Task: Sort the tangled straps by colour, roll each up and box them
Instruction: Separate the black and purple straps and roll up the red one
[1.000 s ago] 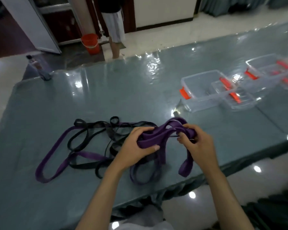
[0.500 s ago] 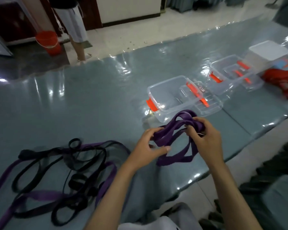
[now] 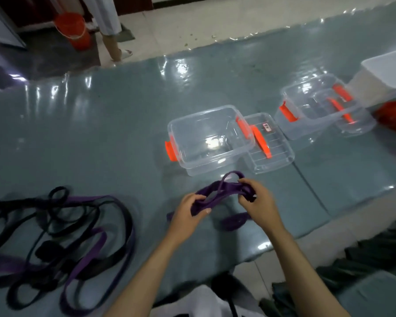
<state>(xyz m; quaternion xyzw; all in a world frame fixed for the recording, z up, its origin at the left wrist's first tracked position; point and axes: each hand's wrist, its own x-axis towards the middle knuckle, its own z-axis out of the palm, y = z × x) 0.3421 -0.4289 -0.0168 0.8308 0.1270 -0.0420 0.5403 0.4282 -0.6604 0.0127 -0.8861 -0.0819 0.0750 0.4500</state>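
**Item: purple strap, being gathered for boxing**

Step in hand: one purple strap (image 3: 217,194) is being bundled between both hands, held just above the surface (image 3: 101,133) in front of the nearest clear box (image 3: 209,139). Its loose loops are hanging down towards the surface beneath the hands.

Left hand (image 3: 188,215): reaching forward, palm turned inward, fingers (image 3: 198,199) and thumb curling round the left end of the bundle.

Right hand (image 3: 258,201): opposite it, fingers clenching on the right end, a small loop standing up just beside the knuckles.

Remaining stock: a tangle of black and purple straps (image 3: 62,236) is lying well apart to the left, unsorted. A second clear box (image 3: 311,106) is sitting farther right; both boxes are showing no straps inside.

Next move, as judged: the trailing loops are needing winding into the roll before it is carried forward and set into the nearest box, with the grip kept tight so the coil is not springing open.
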